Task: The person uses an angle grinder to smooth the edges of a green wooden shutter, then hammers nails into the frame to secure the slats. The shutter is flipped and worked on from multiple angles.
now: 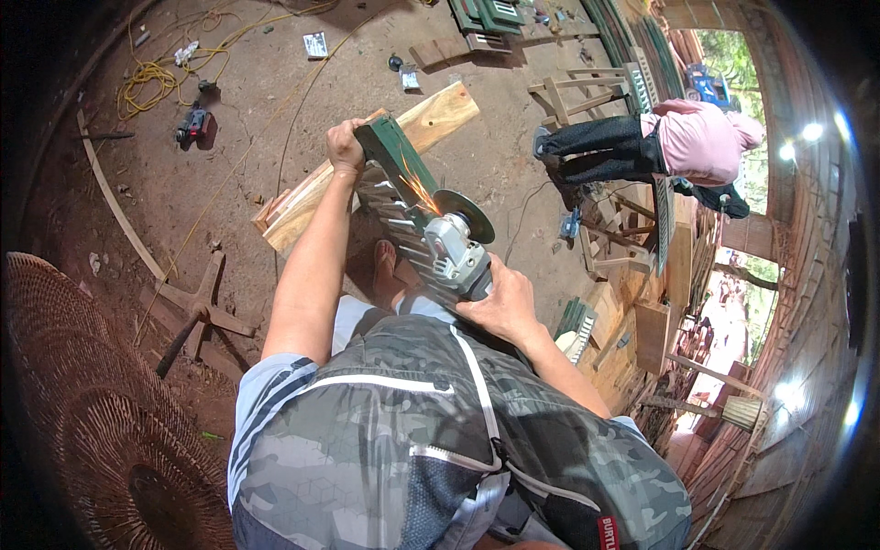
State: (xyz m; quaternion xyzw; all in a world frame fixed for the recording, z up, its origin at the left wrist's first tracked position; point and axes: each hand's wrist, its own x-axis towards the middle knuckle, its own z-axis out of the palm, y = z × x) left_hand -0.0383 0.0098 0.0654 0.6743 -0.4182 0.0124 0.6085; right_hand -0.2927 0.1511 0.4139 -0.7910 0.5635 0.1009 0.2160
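Left hand (345, 147), arm outstretched, closes its grip on a green louvred shutter (385, 183); right hand (502, 307) clasps a sparking angle grinder (454, 247) against it.

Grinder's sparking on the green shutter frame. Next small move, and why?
Probably ease the angle grinder slightly further along the green shutter: sparks show the disc biting by the frame, the left hand steadies its top end, and the right hand grips the tool's body.

The dirt floor (229, 183) carried a wooden plank (367, 165), yellow cable (156, 78), and perhaps a red drill (194, 124).
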